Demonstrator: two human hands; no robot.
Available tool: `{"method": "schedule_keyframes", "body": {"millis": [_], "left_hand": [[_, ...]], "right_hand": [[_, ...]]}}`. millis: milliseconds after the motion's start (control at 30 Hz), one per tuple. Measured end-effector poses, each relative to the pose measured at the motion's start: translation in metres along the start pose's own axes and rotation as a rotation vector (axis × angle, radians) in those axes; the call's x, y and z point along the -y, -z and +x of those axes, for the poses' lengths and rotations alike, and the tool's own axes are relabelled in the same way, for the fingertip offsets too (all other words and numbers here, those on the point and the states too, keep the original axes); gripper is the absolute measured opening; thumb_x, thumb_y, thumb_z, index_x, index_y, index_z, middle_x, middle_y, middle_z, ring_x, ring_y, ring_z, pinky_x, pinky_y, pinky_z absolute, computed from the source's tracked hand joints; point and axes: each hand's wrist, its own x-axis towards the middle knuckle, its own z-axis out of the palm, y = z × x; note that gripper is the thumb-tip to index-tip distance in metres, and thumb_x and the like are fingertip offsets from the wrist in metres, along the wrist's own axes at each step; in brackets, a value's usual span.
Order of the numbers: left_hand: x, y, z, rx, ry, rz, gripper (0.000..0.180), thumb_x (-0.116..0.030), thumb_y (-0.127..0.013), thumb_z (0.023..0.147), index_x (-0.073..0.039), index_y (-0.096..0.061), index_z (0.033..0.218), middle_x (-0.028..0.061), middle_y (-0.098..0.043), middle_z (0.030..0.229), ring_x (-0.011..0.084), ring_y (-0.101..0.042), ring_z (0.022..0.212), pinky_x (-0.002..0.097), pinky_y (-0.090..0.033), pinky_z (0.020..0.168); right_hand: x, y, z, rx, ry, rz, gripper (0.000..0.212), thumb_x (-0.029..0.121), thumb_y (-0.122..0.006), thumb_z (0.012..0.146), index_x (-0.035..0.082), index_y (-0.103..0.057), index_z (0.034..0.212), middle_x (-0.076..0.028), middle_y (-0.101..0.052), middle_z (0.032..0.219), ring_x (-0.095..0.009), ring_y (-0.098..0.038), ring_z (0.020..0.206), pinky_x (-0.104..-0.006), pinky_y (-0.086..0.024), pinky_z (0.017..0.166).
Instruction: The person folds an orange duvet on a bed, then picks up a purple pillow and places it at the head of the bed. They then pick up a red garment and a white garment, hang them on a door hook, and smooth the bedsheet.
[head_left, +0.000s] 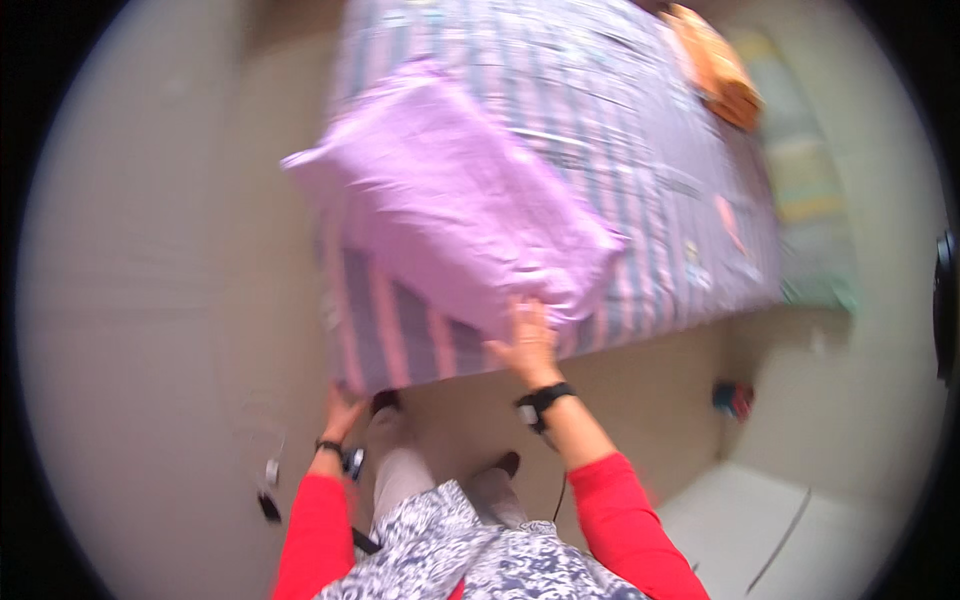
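A light purple pillow (460, 190) lies slantwise on the near left part of a bed with a striped pink, grey and blue sheet (640, 220). My right hand (530, 345) rests on the pillow's near end, fingers stretched over the cloth and thumb out to the side. Down at the bed's near left corner is my left hand (343, 412), against the hanging edge of the sheet. Its fingers are blurred and partly behind the corner, so their grip does not show.
An orange rolled cloth (725, 80) lies at the bed's far right edge. Beyond the right side is a pale green and yellow striped cloth (800, 185). A small red and blue object (735, 400) sits at the right. Walls stand close on both sides.
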Motion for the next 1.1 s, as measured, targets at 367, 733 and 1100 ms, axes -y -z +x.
{"method": "schedule_keyframes", "body": {"millis": [367,733,1100], "left_hand": [[0.004,0.039,0.017,-0.03,-0.303,0.679,0.011,0.0,-0.057,0.069,0.002,-0.058,0.079,0.0219,-0.058,0.08,0.0424,-0.053,0.082,0.0475,-0.041,0.078],[0.026,0.119,0.002,0.173,-0.314,1.012,0.008,-0.004,-0.056,0.07,-0.001,-0.06,0.077,0.02,-0.06,0.08,0.0363,-0.057,0.085,0.0453,-0.044,0.078],[-0.125,0.065,-0.006,-0.018,-0.699,0.583,0.047,-0.009,-0.071,0.064,-0.005,-0.054,0.108,0.0183,-0.049,0.115,0.0369,-0.047,0.106,0.0449,-0.042,0.085]], "right_hand": [[-0.015,-0.03,0.055,-0.046,-0.06,-0.253,0.056,0.007,-0.062,0.067,0.01,-0.04,0.118,-0.011,-0.047,0.1,-0.029,-0.048,0.094,-0.0417,-0.039,0.082],[-0.009,0.013,0.042,-0.164,0.044,0.094,0.025,0.001,-0.056,0.073,0.005,-0.048,0.097,-0.013,-0.058,0.077,-0.033,-0.061,0.073,-0.0416,-0.049,0.063],[-0.071,-0.002,0.029,-0.468,-0.869,0.569,0.084,0.047,-0.073,0.069,0.002,-0.037,0.13,-0.026,-0.039,0.128,-0.038,-0.039,0.119,-0.0427,-0.034,0.1]]}}
